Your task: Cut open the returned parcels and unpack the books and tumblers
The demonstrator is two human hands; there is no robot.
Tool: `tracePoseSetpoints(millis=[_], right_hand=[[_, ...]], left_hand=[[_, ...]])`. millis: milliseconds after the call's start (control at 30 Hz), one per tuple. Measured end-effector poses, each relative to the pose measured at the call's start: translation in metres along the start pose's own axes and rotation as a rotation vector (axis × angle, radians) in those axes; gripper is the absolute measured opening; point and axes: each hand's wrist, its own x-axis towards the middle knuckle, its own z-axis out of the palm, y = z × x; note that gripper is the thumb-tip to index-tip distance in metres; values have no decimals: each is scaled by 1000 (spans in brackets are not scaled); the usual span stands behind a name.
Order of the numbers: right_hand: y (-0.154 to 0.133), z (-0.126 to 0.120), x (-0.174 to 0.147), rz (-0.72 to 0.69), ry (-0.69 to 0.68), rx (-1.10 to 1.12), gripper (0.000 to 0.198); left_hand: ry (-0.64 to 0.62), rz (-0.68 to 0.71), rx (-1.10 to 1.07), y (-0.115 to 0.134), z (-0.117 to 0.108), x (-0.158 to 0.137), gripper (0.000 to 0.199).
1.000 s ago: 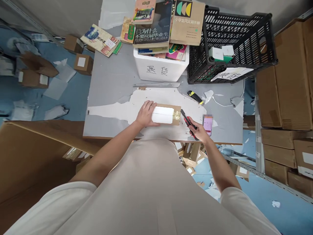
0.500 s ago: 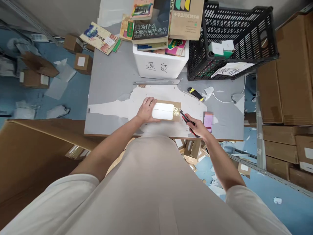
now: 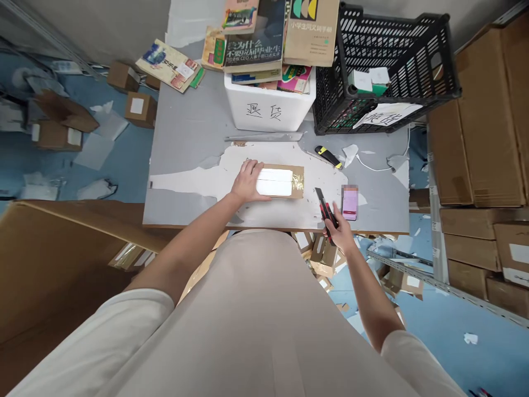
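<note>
A small cardboard box (image 3: 297,190) lies on the table, with a white label on top and shiny tape across its right end. My left hand (image 3: 248,183) grips the box's left end, its thumb along the near edge and its fingers over the far side. Closer to the table's front edge, my right hand (image 3: 339,229) is closed around a red and black utility knife (image 3: 324,209). The knife's blade end points up and left, apart from the box. Just beyond the right hand rests a phone (image 3: 350,205) with a pink screen.
A yellow and black utility knife (image 3: 328,156) lies behind the phone. A white bin (image 3: 270,113) of books and a black crate (image 3: 388,49) holding small boxes stand at the back. Left of me is a large open carton (image 3: 61,264); brown cartons (image 3: 475,237) are stacked at right.
My right hand has drawn the utility knife away from the box's taped end, toward me, and its blade end has turned more upward. My left hand still holds the box.
</note>
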Motion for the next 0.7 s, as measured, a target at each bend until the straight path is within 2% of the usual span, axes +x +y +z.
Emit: tracePoseSetpoints(millis=[67, 133, 233, 333, 433, 500, 600, 700], right_hand=[[1, 14, 1, 47, 97, 217, 59], [-4, 41, 11, 71, 129, 388, 51], [-21, 88, 36, 62, 52, 499, 49], [-40, 120, 57, 31, -54, 507, 45], [-52, 129, 66, -12, -120, 466, 45], [-54, 127, 67, -33, -153, 429, 48], [-52, 124, 63, -32, -177, 404, 48], [-50, 124, 58, -32, -162, 395, 46]], left_hand=[[40, -97, 12, 9, 1, -1, 118], [96, -239, 28, 20, 2, -2, 120], [128, -442, 38, 37, 1, -9, 120], [90, -519, 12, 44, -2, -29, 102], [75, -474, -94, 43, 0, -59, 71], [94, -428, -210, 41, 5, -77, 59], [122, -410, -320, 42, 12, -93, 55], [126, -420, -305, 44, 13, -96, 56]])
